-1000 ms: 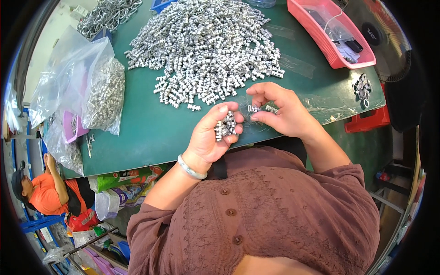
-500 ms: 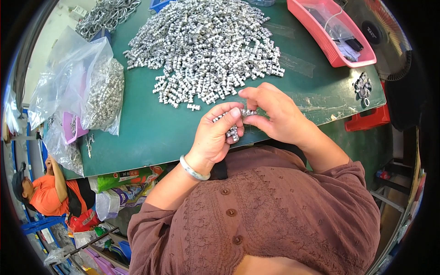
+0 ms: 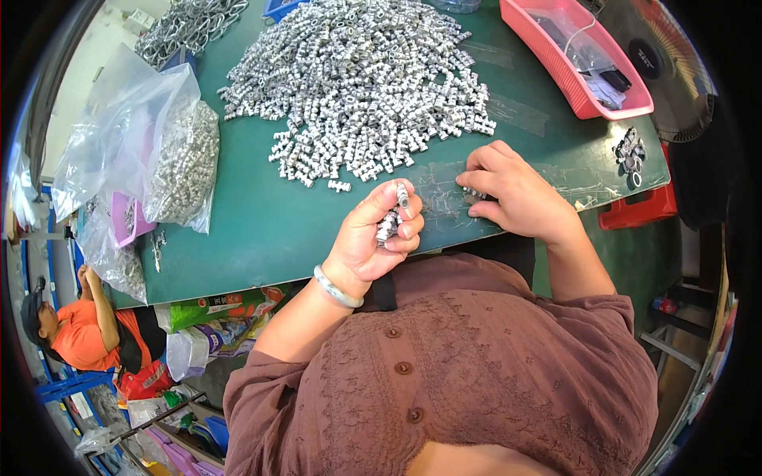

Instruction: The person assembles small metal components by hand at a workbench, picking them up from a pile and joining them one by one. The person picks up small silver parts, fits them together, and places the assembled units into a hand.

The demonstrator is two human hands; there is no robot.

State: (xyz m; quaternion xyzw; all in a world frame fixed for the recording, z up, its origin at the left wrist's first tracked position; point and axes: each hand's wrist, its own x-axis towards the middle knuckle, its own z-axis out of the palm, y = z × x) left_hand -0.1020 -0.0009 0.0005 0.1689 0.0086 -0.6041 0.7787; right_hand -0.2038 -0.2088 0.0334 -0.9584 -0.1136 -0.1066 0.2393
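Observation:
A handful of small silver ribbed metal fittings (image 3: 388, 228) rests in my left hand (image 3: 357, 234), its fingers curled round them. One more fitting (image 3: 402, 195) is pinched between that hand's thumb and forefinger, end up. To the right, my right hand (image 3: 524, 194) is low over the table near its front edge, closed on a silver fitting (image 3: 474, 192), partly covered by the fingers. Beyond both hands spreads a big heap of the same fittings (image 3: 357, 87). A single loose fitting (image 3: 339, 186) lies at the heap's near edge.
Clear plastic bags of fittings (image 3: 186, 170) stand at the table's left. A pink basket (image 3: 548, 59) and small dark rings (image 3: 629, 151) are on the right side of the green table (image 3: 246, 238). Metal hooks (image 3: 186, 28) lie at far left; a person in orange (image 3: 83, 329) is beyond.
My hands have come apart. The right has moved right and down toward the tabletop; the left has turned, bringing one fitting upright at its fingertips.

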